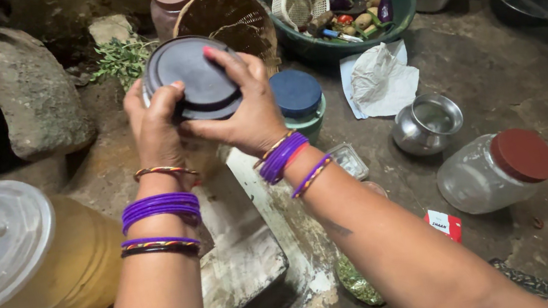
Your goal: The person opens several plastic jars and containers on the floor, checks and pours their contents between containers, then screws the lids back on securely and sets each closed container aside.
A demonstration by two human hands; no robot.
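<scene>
Two bare forearms wearing purple and multicoloured bangles are reaching up from the bottom edge of the view, and both hands are meeting on a clear jar with a dark round plastic lid point(194, 79). That lid is looking smooth and slightly domed, with a raised ring near its rim, and it is tilting toward the camera; the jar body below it is mostly hidden behind the palms. The left hand point(155, 124) is wrapping the jar's side, its thumb lying against the lid's left edge. The right hand point(249, 110) is lying over the lid's right half, its fingers point(220, 57) spreading across the top and curling over the rim, so both hands are closing firmly on the jar. The jar is being held in the air above a pale, worn stone slab point(246, 259) on the earthen floor point(493, 70).

Just behind the right hand, a green tub with a blue round lid point(297, 94) is standing on the floor. A yellow plastic drum with a translucent white lid point(6, 252) is sitting at the left. A small steel pot point(426, 124) and a clear jar with a red lid point(497, 170), lying on its side, are resting to the right.
</scene>
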